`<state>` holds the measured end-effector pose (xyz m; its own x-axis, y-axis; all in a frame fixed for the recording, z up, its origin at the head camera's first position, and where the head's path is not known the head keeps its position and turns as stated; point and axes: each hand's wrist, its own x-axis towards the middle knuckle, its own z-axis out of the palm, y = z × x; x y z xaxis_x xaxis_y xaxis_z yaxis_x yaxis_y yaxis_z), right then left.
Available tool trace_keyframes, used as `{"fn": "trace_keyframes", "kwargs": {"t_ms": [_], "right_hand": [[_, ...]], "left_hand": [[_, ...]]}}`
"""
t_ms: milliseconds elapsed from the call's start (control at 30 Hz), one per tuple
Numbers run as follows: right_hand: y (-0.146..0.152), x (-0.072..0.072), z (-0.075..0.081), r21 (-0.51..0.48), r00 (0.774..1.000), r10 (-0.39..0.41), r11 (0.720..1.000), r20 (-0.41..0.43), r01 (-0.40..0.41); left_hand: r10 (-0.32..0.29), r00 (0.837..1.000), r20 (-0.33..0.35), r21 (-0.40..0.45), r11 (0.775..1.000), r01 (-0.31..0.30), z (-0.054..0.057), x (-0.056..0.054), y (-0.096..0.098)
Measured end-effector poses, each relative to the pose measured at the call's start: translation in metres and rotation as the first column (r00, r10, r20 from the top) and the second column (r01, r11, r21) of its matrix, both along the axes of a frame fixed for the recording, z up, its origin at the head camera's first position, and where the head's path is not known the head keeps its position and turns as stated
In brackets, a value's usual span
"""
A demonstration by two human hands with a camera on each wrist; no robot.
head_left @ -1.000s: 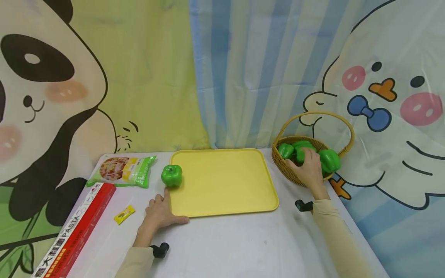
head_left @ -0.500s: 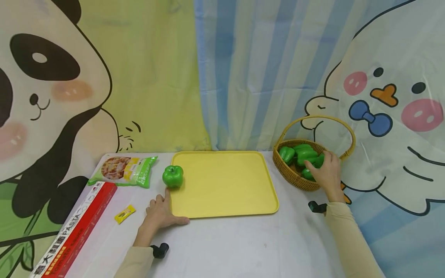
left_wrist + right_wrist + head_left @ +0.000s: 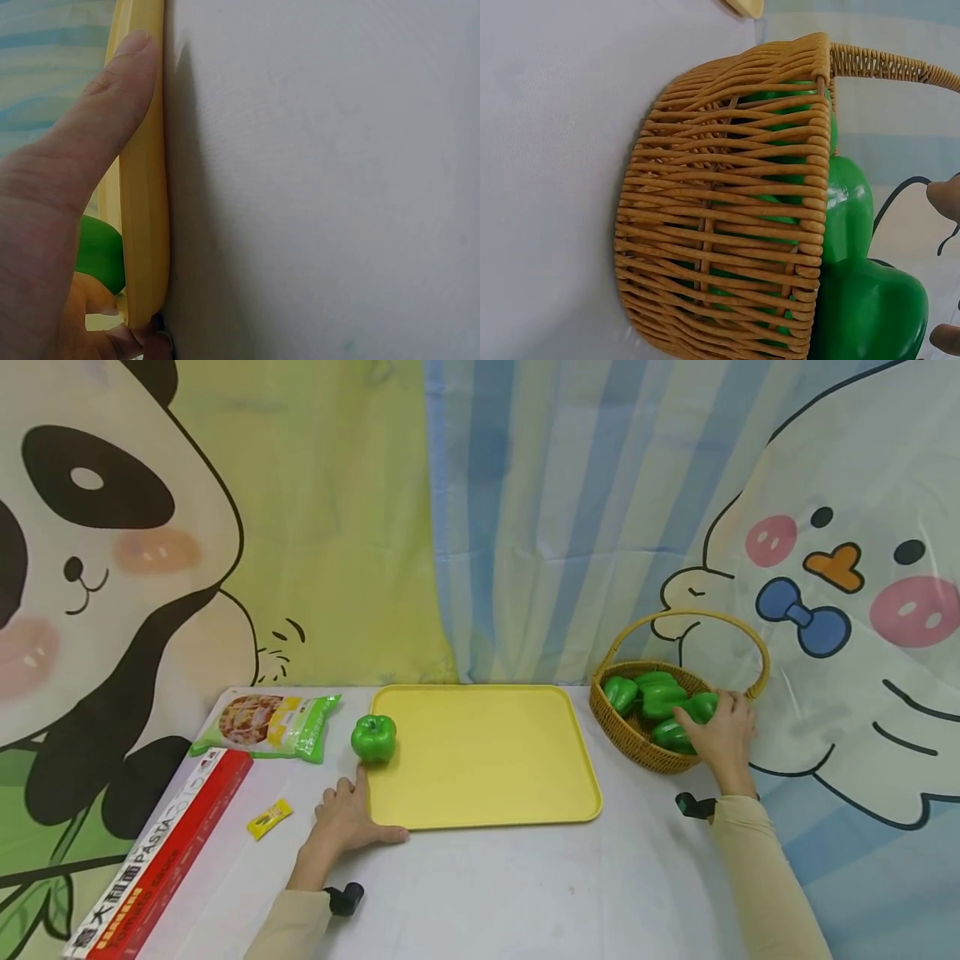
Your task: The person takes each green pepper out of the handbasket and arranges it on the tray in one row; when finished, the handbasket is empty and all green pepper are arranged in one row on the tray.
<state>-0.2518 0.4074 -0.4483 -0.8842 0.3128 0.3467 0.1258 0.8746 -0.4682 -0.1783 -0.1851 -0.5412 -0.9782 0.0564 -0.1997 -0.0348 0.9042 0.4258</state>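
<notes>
In the head view my left hand (image 3: 345, 818) rests at the near left corner of a yellow tray (image 3: 487, 760). Its thumb (image 3: 124, 97) lies straight along the tray's front edge, and the index finger touches the left side. A green bell pepper (image 3: 373, 738) sits at the tray's left edge, just beyond that finger. On the right, a wicker basket (image 3: 630, 743) holds several green bell peppers (image 3: 663, 700). My right hand (image 3: 723, 735) hovers at its right rim with fingers spread. In the right wrist view, its visible fingertips stand apart from the nearest pepper (image 3: 870, 311).
A green and white food packet (image 3: 266, 725) lies at the back left. In front of it are a long red pasta box (image 3: 165, 852) and a small yellow sachet (image 3: 269, 819). The basket's tall handle (image 3: 690, 614) arches above the peppers. A printed curtain hangs behind the table.
My right hand has moved right, from the middle of the basket to its right rim. The pepper at that rim now sits lower and further left. My left hand stays put.
</notes>
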Motion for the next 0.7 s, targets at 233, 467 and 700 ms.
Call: {"fn": "trace_keyframes", "kwargs": {"t_ms": [233, 467, 700], "right_hand": [[0.005, 0.002, -0.003, -0.004, 1.0, -0.01, 1.0, 0.024, 0.01], [0.012, 0.002, -0.008, 0.006, 0.999, 0.007, 1.0, 0.032, -0.007], [0.014, 0.001, -0.011, 0.023, 0.999, 0.016, 1.0, 0.031, -0.017]], "left_hand": [[0.002, 1.0, -0.001, -0.012, 1.0, -0.002, -0.001, -0.001, 0.0], [0.004, 1.0, 0.005, -0.012, 1.0, -0.004, 0.0, -0.001, 0.001], [0.009, 1.0, 0.006, -0.009, 1.0, -0.009, 0.001, 0.0, 0.001]]}}
